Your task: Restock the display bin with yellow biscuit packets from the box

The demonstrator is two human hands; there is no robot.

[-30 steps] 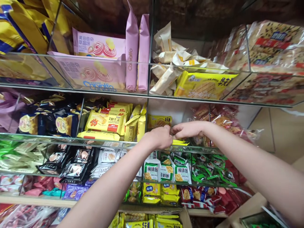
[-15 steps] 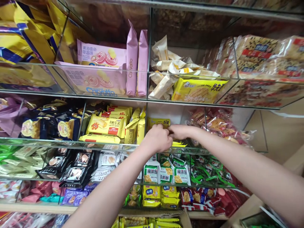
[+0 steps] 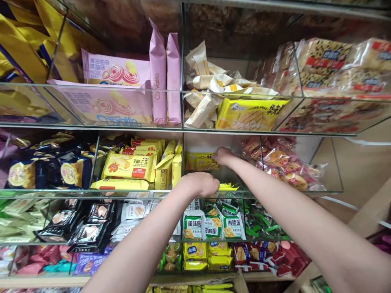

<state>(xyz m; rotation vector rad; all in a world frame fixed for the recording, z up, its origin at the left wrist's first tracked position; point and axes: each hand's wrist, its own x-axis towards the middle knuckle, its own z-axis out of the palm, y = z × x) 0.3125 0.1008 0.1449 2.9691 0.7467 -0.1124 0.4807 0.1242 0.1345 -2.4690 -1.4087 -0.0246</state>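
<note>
My right hand (image 3: pixel 222 155) reaches deep into the middle glass compartment and rests its closed fingers on the edge of a yellow biscuit pack (image 3: pixel 200 161) standing at the back. My left hand (image 3: pixel 200 183) sits nearer the front of the same compartment, fingers curled over flat yellow packs (image 3: pixel 227 187) lying on the glass shelf (image 3: pixel 275 193). Whether the left fingers grip one of those packs is hidden by the back of the hand.
Yellow and red cracker packs (image 3: pixel 130 166) fill the compartment to the left, clear-wrapped pastries (image 3: pixel 281 162) the one to the right. Pink cookie packs (image 3: pixel 116 73) and cream wrappers (image 3: pixel 210 81) are on the shelf above; green and white packs (image 3: pixel 214 221) lie below.
My right hand has moved from beside the left hand at the shelf front to the back, onto the upright yellow pack. My left hand stayed near the front. The view shifted slightly.
</note>
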